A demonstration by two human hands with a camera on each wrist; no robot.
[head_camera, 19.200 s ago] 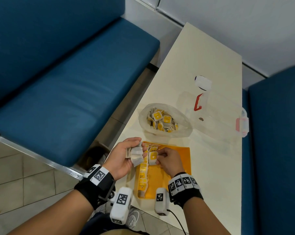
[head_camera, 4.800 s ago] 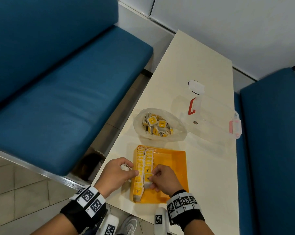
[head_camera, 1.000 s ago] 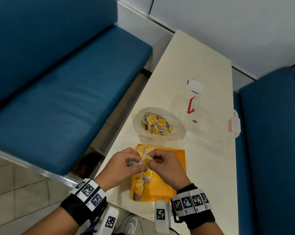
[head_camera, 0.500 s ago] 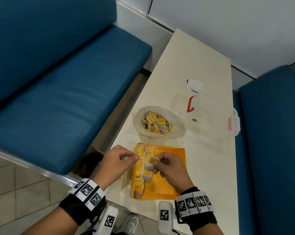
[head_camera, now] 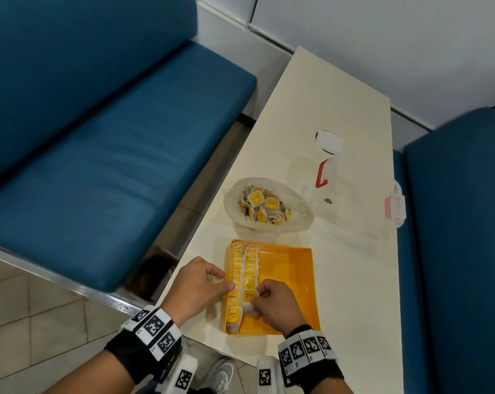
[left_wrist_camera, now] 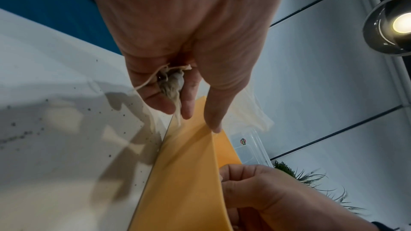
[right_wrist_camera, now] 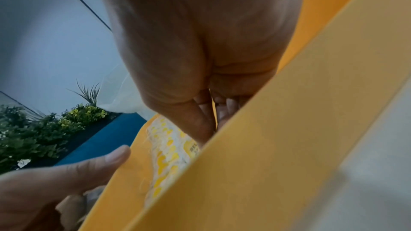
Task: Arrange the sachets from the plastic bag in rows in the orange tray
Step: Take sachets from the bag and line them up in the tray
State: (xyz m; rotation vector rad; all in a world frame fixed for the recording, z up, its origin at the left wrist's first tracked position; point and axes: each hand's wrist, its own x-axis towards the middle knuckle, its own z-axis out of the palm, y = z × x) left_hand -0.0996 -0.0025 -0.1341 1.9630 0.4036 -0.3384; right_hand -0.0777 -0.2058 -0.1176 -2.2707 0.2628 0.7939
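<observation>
The tea sachet [head_camera: 248,297] pinched in the right hand [head_camera: 274,305] should be pressed flush onto the second row while spare sachets [left_wrist_camera: 171,83] are held in the left hand [head_camera: 196,285].

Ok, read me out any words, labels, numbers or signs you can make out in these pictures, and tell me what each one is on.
"RELAX": on the yellow tag of a sachet in the orange tray, beside the right hand; the smaller print under it is too blurred to read.
Tags on the sachets in the plastic bag: dark marks only, unreadable.
Round sticker on the clear container: too small to read.
Wristband squares: coded patterns, no words.
</observation>
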